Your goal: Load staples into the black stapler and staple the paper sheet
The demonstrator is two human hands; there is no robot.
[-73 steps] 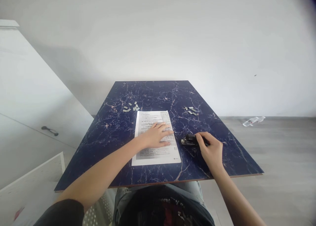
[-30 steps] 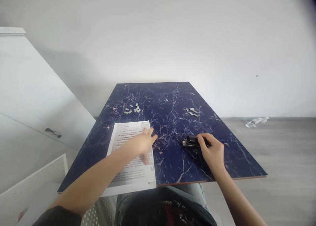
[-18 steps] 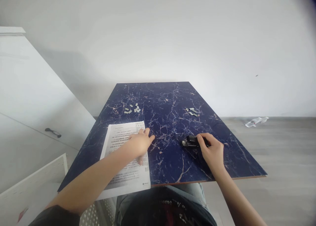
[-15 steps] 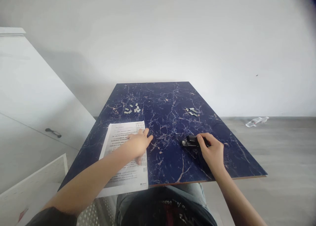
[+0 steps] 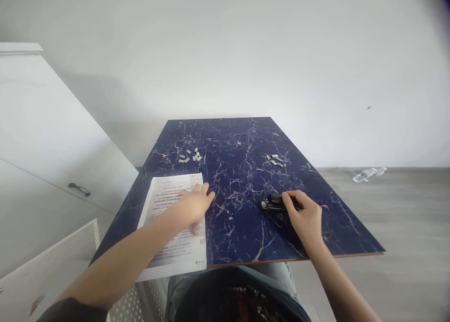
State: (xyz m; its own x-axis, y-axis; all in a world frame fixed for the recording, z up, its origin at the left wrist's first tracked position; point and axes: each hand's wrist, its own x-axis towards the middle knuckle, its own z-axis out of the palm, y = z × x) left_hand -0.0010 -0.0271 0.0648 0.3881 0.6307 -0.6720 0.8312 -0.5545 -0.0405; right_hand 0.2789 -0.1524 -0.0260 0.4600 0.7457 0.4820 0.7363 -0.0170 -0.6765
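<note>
A printed sheet of paper [image 5: 176,256] lies at the left of the dark blue marbled table [image 5: 239,237], its lower edge jutting past the front edge. My left hand [image 5: 197,205] rests on the sheet near its right side, fingers apart, some reaching over the paper's edge onto the table; whether more sheets lie beneath cannot be made out. A black stapler [image 5: 274,202] lies on the table to the right, its jaw end pointing left. Around its rear end my right hand [image 5: 304,214] is closed, thumb on top.
Several small staple strips [image 5: 191,156] are scattered beyond the paper, and another small group of staple strips [image 5: 275,160] lies at the far right. A white cabinet [image 5: 70,139] stands at the left. A crumpled clear plastic piece [image 5: 369,174] is on the floor by the wall.
My left hand has slid the paper left and toward me, from the table's middle until it overhangs the front edge. My right hand has stayed on the stapler.
</note>
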